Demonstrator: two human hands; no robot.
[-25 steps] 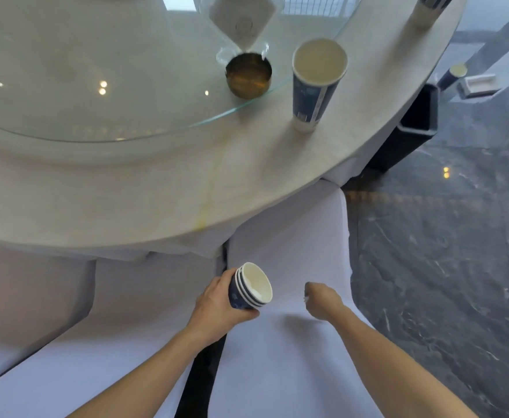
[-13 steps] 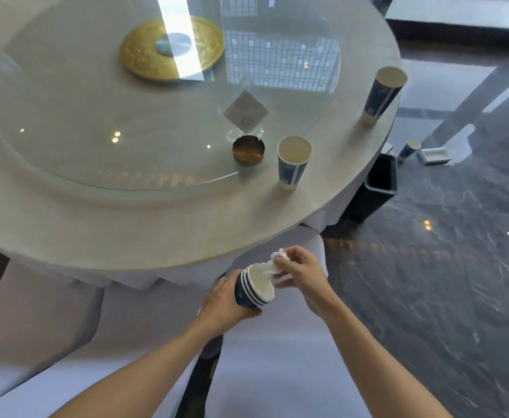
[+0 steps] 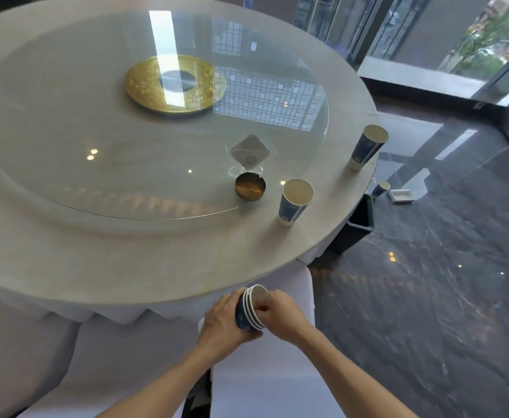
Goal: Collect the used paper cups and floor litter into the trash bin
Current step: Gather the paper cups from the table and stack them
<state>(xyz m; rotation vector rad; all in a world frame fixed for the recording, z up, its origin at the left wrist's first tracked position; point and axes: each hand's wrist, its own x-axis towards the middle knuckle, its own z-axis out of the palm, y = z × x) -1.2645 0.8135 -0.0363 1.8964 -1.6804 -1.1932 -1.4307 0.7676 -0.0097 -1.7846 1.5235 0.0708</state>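
My left hand (image 3: 223, 324) is wrapped around a stack of blue paper cups (image 3: 248, 312), tilted with its mouth toward the upper right, just below the table edge. My right hand (image 3: 280, 315) has its curled fingertips inside the top cup's mouth, and whatever they hold is hidden. Two more blue paper cups stand upright on the round table (image 3: 156, 260): a near one (image 3: 293, 203) and a far one (image 3: 366, 147) by the right rim. Another cup (image 3: 380, 188) stands on the dark floor next to a white tray-like piece (image 3: 401, 196). A black trash bin (image 3: 360, 221) stands against the table's right side.
A glass turntable covers the table's middle, carrying a gold disc (image 3: 174, 82), a small gold dish (image 3: 250, 187) and a clear card holder (image 3: 250, 152). White-covered chairs (image 3: 262, 387) stand under my arms. Dark polished floor stretches to the right, toward glass walls.
My right hand carried a white scrap to the cup stack, and its fingers are now in the top cup. The scrap is no longer visible. My view has lifted to take in the whole table.
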